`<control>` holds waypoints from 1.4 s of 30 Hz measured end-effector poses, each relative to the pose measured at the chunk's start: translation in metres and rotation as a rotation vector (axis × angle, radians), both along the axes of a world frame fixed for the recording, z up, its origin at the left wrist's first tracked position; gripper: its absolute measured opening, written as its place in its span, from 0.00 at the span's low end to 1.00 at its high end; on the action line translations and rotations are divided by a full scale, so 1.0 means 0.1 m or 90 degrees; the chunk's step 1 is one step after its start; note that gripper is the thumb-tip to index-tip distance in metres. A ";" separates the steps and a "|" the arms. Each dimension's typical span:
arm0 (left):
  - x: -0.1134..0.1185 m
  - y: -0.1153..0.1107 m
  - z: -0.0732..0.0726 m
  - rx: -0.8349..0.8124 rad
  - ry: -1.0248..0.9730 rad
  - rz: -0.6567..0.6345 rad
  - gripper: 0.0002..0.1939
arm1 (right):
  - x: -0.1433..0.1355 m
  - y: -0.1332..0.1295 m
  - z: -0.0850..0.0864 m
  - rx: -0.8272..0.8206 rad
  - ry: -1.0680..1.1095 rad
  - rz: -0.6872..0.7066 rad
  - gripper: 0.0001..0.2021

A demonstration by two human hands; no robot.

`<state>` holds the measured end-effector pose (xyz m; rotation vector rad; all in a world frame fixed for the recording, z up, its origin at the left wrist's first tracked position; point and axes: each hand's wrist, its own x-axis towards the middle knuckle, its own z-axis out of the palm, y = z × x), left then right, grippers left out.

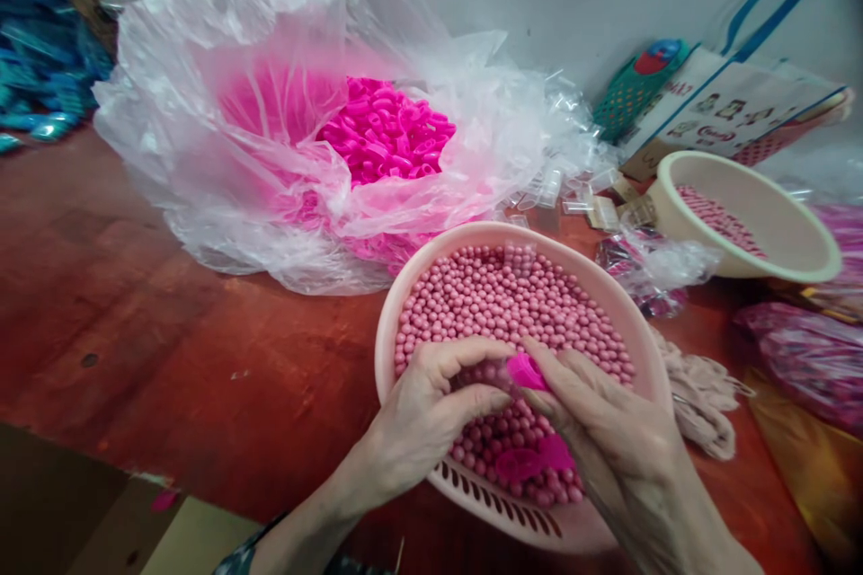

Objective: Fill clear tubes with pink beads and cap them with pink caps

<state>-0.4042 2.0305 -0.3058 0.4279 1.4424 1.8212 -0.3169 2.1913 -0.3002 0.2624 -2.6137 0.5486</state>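
Over a pale pink basket (387, 350) full of round pink beads (485, 301), both hands meet. My left hand (418, 413) pinches a small clear container (495, 371), seemingly with pink beads inside, between thumb and fingers. Pressed against the container's right end is a bright magenta plastic cap (524, 370), gripped by my right hand (607, 422) with thumb and forefinger. A loose magenta plastic piece (532, 460) lies on the beads beneath my hands. Farther back on the beads rests a clear plastic container (519, 259).
A large clear bag (202, 198) of magenta plastic pieces (391, 130) stands behind the basket. Clear plastic containers (549, 189) lie in a pile right of it. At right are a cream bowl (796, 247), a printed bag (728, 112) and a bundled beige cloth (705, 404).
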 end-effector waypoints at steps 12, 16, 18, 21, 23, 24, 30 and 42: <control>-0.02 -0.04 0.02 -0.035 -0.026 -0.056 0.14 | 0.04 -0.10 -0.03 0.081 -0.043 -0.078 0.28; -0.03 -0.04 0.03 -0.009 -0.049 -0.075 0.14 | 0.03 -0.06 0.01 0.056 -0.064 -0.026 0.27; -0.02 -0.03 0.03 -0.002 -0.047 -0.072 0.12 | 0.04 -0.08 0.01 0.065 -0.074 -0.023 0.26; -0.02 -0.03 0.06 -0.002 -0.073 -0.053 0.14 | 0.04 -0.15 -0.02 0.110 -0.096 -0.060 0.32; -0.02 -0.02 0.09 -0.008 -0.097 -0.042 0.20 | 0.02 -0.21 -0.03 0.143 -0.110 -0.084 0.32; -0.03 -0.02 0.11 -0.011 -0.104 -0.039 0.22 | 0.01 -0.24 -0.02 0.157 -0.112 -0.088 0.30; -0.04 -0.04 0.11 0.014 -0.101 -0.043 0.21 | -0.09 -0.31 0.07 0.205 -0.096 -0.080 0.15; -0.01 -0.03 0.07 0.005 -0.093 0.032 0.17 | -0.25 -0.32 0.07 0.198 -0.014 -0.063 0.16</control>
